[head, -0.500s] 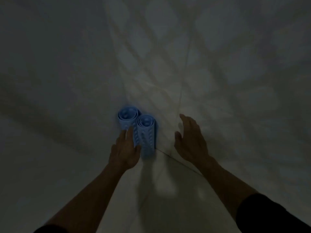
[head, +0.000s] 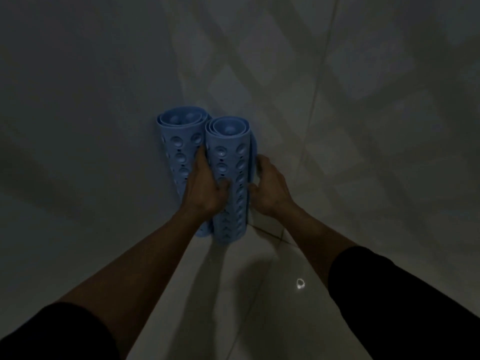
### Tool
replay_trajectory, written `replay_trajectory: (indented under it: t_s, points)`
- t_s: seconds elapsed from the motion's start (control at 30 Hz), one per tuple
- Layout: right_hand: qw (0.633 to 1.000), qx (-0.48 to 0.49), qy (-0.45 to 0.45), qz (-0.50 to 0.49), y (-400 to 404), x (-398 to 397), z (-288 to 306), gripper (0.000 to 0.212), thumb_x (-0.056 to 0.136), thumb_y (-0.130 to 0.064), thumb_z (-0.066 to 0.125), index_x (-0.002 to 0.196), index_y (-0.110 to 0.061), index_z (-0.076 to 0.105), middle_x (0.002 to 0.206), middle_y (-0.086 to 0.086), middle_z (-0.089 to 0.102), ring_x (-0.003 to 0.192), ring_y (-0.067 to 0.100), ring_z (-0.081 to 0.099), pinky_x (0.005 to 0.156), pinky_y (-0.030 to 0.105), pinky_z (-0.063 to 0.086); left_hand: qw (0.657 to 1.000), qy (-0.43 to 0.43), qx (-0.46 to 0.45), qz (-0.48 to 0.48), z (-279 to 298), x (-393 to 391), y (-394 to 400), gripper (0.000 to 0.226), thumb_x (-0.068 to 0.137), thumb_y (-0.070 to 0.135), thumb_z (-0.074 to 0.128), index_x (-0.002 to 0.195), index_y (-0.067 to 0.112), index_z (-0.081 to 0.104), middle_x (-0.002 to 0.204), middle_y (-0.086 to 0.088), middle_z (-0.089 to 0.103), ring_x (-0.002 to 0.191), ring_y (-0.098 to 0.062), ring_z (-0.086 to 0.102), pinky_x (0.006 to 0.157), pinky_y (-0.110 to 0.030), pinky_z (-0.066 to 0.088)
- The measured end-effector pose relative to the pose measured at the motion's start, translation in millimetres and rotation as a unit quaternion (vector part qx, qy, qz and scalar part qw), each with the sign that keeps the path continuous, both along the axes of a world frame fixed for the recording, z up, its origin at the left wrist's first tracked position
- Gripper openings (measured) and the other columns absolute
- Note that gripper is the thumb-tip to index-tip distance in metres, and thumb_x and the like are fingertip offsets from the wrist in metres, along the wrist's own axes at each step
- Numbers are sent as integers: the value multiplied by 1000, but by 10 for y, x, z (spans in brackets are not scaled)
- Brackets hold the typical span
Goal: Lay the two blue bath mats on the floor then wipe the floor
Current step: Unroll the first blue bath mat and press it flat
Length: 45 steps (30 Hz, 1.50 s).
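I'm looking down at two rolled blue bath mats standing upright, side by side and touching, in the corner where the tiled walls meet the floor point(head: 259, 287). My left hand point(head: 205, 187) wraps the right-hand roll point(head: 228, 162) — fingers between the rolls, thumb across its front. My right hand point(head: 270, 188) cups its other side, fingers curled on the edge; the left-hand roll point(head: 179, 144) stands free.

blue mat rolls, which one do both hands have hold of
The right-hand roll: the left hand and right hand flank it. The left roll stands behind the left hand.
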State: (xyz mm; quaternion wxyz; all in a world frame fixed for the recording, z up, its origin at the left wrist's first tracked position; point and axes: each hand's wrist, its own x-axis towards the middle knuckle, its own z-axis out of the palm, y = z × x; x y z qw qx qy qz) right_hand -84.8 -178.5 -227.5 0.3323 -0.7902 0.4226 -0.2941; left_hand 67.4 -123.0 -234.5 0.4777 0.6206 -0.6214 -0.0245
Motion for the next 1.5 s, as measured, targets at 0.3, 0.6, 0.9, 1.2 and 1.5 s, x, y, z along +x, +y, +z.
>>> replay_trajectory:
  t_s: [0.3,0.6,0.9,1.2,1.5]
  points:
    - [991,26,-126,-33,-53,331,-358,38,93,-16,62,126,-6,47,119,3,58,107,16,58,92,35,52,999,48,11,-19,-154,171,-163,69,85,27,68,142,-1,42,140,-13,55,129,-24,52,108,-33,44]
    - [977,108,-176,-46,173,122,-157,55,84,-6,73,132,-4,47,126,11,61,109,20,62,97,42,53,978,153,118,-84,-34,115,-1,70,79,18,84,129,3,37,127,-1,58,113,-10,61,96,-36,55]
    - [961,200,-170,-91,605,-559,422,72,78,3,75,140,-17,44,121,7,61,98,17,63,60,22,53,958,268,70,-78,470,-408,332,46,86,14,77,113,9,40,103,12,57,82,18,60,76,-11,54]
    - [908,366,-93,-181,1306,-1862,680,120,57,-66,81,154,-36,19,158,-4,31,145,23,29,108,58,29,868,463,129,-124,991,-1321,460,71,64,39,87,122,9,57,112,0,71,95,-15,73,84,-39,61]
    - [914,319,-181,-171,1996,-2954,251,63,71,-57,77,117,-14,69,108,4,75,98,25,72,82,38,57,840,489,196,-131,764,-2703,695,29,75,21,84,100,12,71,96,-4,77,81,-18,76,74,-41,64]
